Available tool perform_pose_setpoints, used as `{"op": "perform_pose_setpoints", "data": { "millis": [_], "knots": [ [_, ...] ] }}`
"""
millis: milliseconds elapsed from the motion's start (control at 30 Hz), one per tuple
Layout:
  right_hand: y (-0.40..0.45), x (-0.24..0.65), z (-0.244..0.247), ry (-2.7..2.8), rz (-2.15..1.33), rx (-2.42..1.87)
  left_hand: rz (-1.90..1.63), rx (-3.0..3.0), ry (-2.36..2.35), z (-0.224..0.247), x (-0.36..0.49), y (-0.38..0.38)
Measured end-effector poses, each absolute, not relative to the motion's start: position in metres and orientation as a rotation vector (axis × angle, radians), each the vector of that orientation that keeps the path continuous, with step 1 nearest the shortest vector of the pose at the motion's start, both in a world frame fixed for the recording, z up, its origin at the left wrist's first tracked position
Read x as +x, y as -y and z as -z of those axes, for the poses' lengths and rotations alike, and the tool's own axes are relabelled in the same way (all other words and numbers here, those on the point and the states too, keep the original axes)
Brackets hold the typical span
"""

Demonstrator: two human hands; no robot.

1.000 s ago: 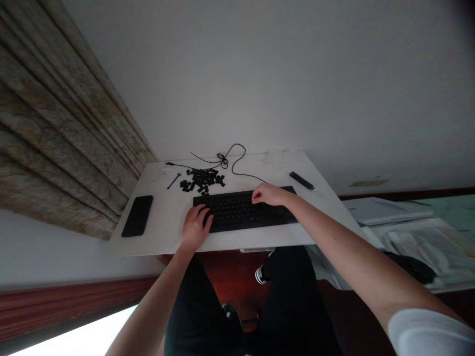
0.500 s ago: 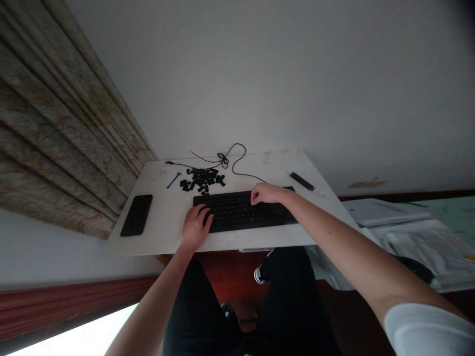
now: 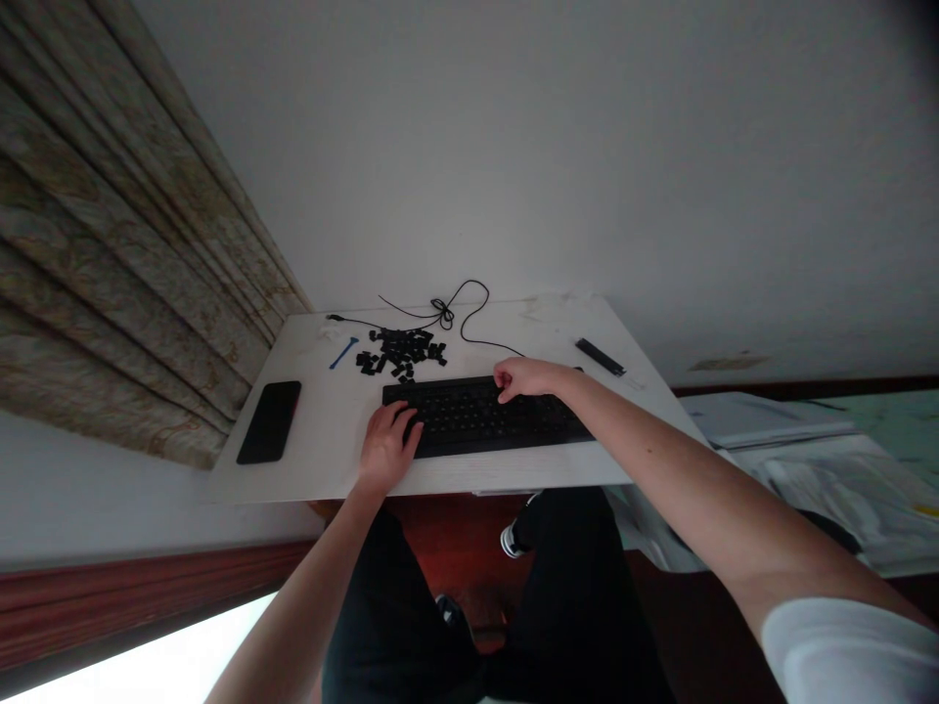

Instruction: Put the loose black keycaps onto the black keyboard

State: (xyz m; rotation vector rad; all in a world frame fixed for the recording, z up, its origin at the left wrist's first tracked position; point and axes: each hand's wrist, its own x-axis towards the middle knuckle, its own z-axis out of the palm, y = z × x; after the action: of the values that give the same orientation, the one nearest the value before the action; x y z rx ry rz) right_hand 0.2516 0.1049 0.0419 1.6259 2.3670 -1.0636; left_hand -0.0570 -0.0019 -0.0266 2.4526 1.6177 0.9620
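Observation:
A black keyboard (image 3: 488,418) lies on the white desk (image 3: 323,469), seen from an upside-down angle. My left hand (image 3: 388,448) rests on its left end, fingers spread over the keys. My right hand (image 3: 526,379) sits on the keyboard's upper edge, fingertips bent down onto the keys; anything between them is hidden. Just beyond the keyboard lies a heap of small black keycaps (image 3: 400,352), with a blue plastic tool (image 3: 343,353) beside it. Neither hand touches the heap.
A black smartphone (image 3: 269,422) lies at the desk's left end. A thin black cable (image 3: 469,305) loops along the far edge, near a black stick-shaped object (image 3: 600,358). A patterned curtain (image 3: 110,244) hangs left; papers (image 3: 828,469) lie lower right. My black-clad legs (image 3: 411,616) show below.
The whole view has shifted slightly, with the phone and desk edges sitting a little differently in the frame. My right hand has lifted a little at the knuckles; my left hand has stayed in place.

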Motion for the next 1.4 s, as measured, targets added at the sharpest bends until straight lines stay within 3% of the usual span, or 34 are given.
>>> {"op": "perform_pose_setpoints", "data": {
  "millis": [533,733,867,1033,1400],
  "knots": [
    [-0.109,0.245,-0.044,-2.326,0.869,1.567,-0.895,2.498,-1.607,0.022,-0.054,0.003],
    [-0.109,0.255,-0.045,-2.357,1.057,1.549,-0.924,2.484,-1.604,0.023,-0.055,0.004],
    [-0.095,0.261,-0.047,-2.461,1.131,1.876,-0.964,2.423,-1.597,0.026,-0.057,0.003],
    [-0.063,0.262,-0.039,-2.5,0.847,2.397,-1.063,2.296,-1.641,0.022,-0.067,-0.019],
    [-0.028,0.266,-0.009,-2.619,0.601,2.685,-0.71,2.418,-1.682,0.002,-0.068,-0.11]
  ]
}}
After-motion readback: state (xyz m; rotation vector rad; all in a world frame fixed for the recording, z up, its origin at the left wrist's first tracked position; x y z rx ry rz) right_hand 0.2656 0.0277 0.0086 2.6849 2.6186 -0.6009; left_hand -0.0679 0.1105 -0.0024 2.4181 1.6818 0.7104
